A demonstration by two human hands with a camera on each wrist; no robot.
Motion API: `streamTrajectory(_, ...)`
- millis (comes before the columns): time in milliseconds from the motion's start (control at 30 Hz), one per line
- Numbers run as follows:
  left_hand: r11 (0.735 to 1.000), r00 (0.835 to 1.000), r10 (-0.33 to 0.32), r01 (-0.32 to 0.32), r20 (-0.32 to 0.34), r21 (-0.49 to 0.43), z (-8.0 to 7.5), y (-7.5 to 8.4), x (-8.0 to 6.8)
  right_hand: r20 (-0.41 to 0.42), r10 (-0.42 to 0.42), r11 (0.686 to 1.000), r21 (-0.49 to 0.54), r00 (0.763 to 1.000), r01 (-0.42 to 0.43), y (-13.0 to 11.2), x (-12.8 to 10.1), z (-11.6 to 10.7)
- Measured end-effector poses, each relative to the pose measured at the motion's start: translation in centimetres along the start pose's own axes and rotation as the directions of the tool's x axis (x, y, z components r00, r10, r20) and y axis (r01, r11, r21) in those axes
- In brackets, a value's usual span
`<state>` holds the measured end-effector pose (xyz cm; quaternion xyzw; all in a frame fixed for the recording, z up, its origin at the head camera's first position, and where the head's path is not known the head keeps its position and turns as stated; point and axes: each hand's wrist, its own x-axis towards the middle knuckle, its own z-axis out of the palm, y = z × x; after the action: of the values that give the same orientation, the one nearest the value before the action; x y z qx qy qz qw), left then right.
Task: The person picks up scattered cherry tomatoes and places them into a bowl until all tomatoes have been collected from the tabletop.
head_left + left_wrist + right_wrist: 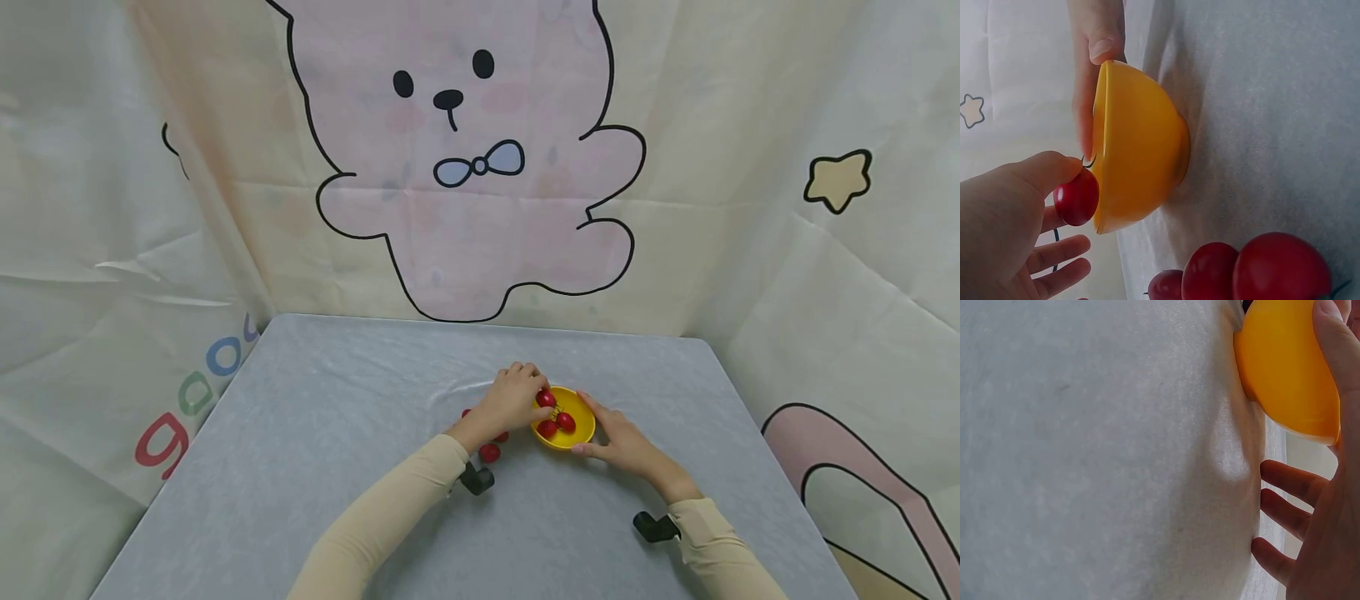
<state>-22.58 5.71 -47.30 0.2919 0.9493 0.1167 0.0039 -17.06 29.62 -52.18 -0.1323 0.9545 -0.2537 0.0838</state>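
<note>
My left hand [513, 400] pinches a red cherry tomato [1077, 199] between thumb and finger at the rim of a yellow bowl [579, 407]. A thin dark stem shows on that tomato in the left wrist view. Inside the bowl lie other cherry tomatoes [566, 422], some partly covered by the left thumb. My right hand [624, 439] steadies the bowl from the right, its thumb on the near rim and index finger on the far side; the other fingers [1285, 511] are spread. The bowl stands upright on the table.
Several loose cherry tomatoes [490, 453] lie on the grey-blue tabletop [300, 467] left of the bowl, partly hidden beneath the left wrist. Printed cloth [465, 242] hangs behind and at both sides of the table.
</note>
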Motion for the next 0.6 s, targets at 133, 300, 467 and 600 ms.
streamTrajectory(133, 1.0, 1.0, 0.0, 0.0, 0.003, 0.001, 0.12, 0.0, 0.07, -0.001, -0.001, 1.0, 0.004, 1.0, 0.001, -0.04, -0.02, 0.01)
streamTrajectory(300, 1.0, 1.0, -0.002, 0.002, 0.008, 0.01, 0.29, 0.03, 0.24, -0.003, -0.005, 1.0, 0.012, 1.0, 0.005, -0.15, -0.06, -0.01)
streamTrajectory(467, 1.0, 1.0, 0.002, -0.002, 0.004, 0.016, 0.41, 0.08, 0.22, -0.008, -0.009, 1.0, 0.016, 1.0, 0.009, -0.23, -0.09, 0.03)
streamTrajectory(600, 1.0, 1.0, 0.008, -0.008, -0.003, 0.016, 0.47, 0.07, 0.16, -0.009, -0.008, 1.0, 0.019, 1.0, 0.008, -0.24, -0.07, 0.04)
